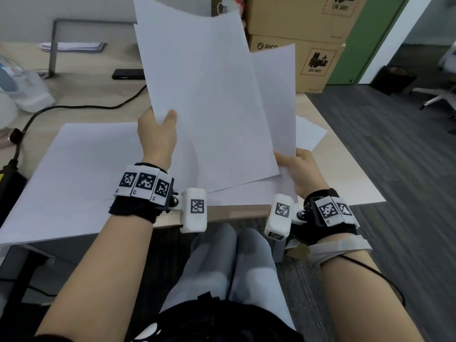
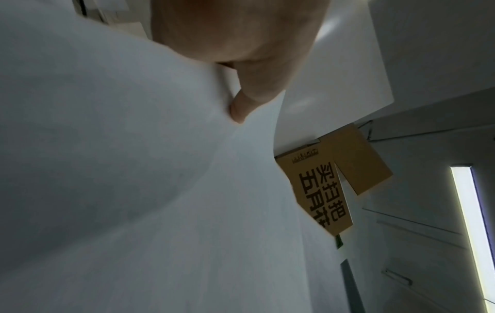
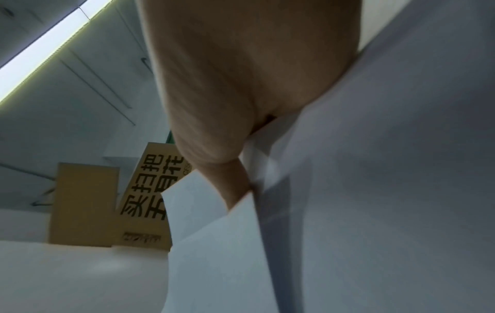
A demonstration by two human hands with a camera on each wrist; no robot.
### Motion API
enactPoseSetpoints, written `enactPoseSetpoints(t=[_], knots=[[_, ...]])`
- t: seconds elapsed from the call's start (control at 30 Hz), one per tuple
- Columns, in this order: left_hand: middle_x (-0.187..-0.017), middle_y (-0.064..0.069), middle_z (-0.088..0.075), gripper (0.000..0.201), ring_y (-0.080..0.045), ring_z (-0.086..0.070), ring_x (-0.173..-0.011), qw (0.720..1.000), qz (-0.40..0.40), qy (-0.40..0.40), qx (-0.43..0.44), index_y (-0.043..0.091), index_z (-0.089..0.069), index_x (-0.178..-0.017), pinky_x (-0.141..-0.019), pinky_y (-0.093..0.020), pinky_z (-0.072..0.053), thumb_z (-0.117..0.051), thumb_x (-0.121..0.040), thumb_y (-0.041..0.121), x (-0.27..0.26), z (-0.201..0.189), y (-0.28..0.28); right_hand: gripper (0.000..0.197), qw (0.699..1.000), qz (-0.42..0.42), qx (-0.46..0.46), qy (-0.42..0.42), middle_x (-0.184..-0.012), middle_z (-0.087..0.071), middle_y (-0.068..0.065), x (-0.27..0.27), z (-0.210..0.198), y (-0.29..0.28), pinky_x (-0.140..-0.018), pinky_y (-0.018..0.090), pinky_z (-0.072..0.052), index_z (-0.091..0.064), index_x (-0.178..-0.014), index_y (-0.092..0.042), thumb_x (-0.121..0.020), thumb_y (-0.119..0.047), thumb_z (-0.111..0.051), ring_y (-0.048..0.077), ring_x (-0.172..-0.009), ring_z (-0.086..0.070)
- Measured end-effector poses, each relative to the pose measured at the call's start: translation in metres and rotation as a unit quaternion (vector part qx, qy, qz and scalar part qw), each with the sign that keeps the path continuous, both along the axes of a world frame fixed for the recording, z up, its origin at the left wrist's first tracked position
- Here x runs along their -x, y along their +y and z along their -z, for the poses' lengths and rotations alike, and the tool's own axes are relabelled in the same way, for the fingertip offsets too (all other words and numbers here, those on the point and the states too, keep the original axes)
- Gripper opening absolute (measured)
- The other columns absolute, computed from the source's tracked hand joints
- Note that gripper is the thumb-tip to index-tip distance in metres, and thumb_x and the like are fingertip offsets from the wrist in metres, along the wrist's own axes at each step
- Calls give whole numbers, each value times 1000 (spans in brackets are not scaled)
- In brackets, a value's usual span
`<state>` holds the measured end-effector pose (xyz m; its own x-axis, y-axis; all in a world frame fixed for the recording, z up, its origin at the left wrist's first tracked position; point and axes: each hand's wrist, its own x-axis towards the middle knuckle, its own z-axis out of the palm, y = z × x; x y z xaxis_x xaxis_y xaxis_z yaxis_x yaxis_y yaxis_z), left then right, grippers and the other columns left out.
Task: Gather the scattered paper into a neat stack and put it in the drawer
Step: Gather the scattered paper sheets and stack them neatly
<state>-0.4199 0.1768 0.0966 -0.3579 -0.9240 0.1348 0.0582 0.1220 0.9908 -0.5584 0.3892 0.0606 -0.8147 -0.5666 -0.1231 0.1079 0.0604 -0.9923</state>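
A: A seated person is lifting white sheets above a wooden desk (image 1: 325, 154). What are the hands doing?

B: The left hand (image 1: 158, 134) is pinching the front sheet (image 1: 204, 99) at its left edge, thumb on the near face. The right hand (image 1: 299, 171) is gripping the back sheet (image 1: 278, 95) at its lower corner, fingers curled round it. The two raised sheets are overlapping; whether more are hidden between them cannot be told.

A: And the rest of the paper?

B: A large sheet (image 1: 74, 174) is lying flat on the desk at left, another corner of paper (image 1: 308, 134) is showing at right behind the raised ones.

A: Any containers?

B: Two cardboard boxes (image 1: 296, 21) are standing stacked, closed, beyond the desk; their contents are not visible. A black cable (image 1: 81, 106) is crossing the desk.
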Motion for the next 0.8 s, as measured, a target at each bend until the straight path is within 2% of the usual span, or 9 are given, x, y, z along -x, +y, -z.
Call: enactPoseSetpoints(t=[0.03,0.13,0.23,0.33,0.37,0.43,0.57,0.7,0.8], knots=[[-94,8,-66,13,-10,-61,-86,1000,-1,8,-6,17,-63,-100,-78,-21,-48,-55,-92,11,0,1,0,11,1000,-2,16,14,-72,-73,-1,-2,-3,0,-72,32,-53,-69,-81,-5,-88,-3,-61,15,-68,-67],[-108,2,-67,30,-8,-64,-93,999,18,38,-30,10,-57,-119,-79,-18,-50,-61,-90,11,-3,-2,1,11,998,-8,48,49,-72,-70,1,-5,-12,-1,-66,29,-52,-68,-82,1,-89,-6,-61,17,-69,-65],[-99,7,-66,33,-1,-65,-85,996,56,61,-41,10,-55,-119,-70,-13,-52,-64,-87,5,-6,-7,2,11,994,-18,43,96,-72,-67,3,-5,-18,-1,-62,26,-50,-66,-85,5,-84,-6,-63,17,-69,-62],[-97,6,-67,32,-3,-67,-83,994,68,86,-31,14,-57,-108,-71,-17,-52,-66,-83,-3,-8,-11,3,15,992,-21,25,123,-79,-64,10,-4,-19,-3,-68,32,-49,-63,-90,12,-91,-1,-55,21,-77,-61],[-96,6,-68,32,-3,-67,-83,993,65,95,-25,16,-57,-105,-72,-19,-52,-67,-82,-4,-9,-11,3,18,992,-19,22,126,-78,-67,7,-2,-19,-3,-70,32,-51,-63,-92,11,-94,-3,-53,20,-77,-63],[-96,5,-68,34,-4,-67,-84,992,58,110,-12,17,-57,-102,-74,-20,-52,-67,-80,-6,-10,-11,5,22,992,-21,21,126,-80,-71,-5,-2,-20,-4,-72,25,-55,-66,-93,1,-98,-13,-50,10,-78,-67],[-101,0,-68,37,-9,-68,-89,990,75,121,6,9,-56,-111,-78,-23,-52,-67,-80,-9,-10,-7,11,29,995,-11,53,88,-97,-71,-4,-5,-23,-5,-79,22,-52,-66,-102,-13,-102,-28,-42,8,-92,-67],[-111,-8,-66,48,-17,-67,-100,988,107,108,16,0,-50,-123,-83,-28,-54,-69,-79,-6,-10,-8,15,41,993,-2,100,69,-128,-62,2,-8,-22,-5,-105,38,-42,-57,-128,-14,-101,-40,-39,16,-121,-56],[-119,-16,-64,58,-24,-65,-107,985,137,99,27,-6,-48,-125,-86,-32,-55,-75,-74,2,-11,-13,15,37,989,8,126,72,-123,-65,4,-13,-28,-8,-100,36,-48,-56,-127,-9,-100,-32,-47,16,-115,-61]])
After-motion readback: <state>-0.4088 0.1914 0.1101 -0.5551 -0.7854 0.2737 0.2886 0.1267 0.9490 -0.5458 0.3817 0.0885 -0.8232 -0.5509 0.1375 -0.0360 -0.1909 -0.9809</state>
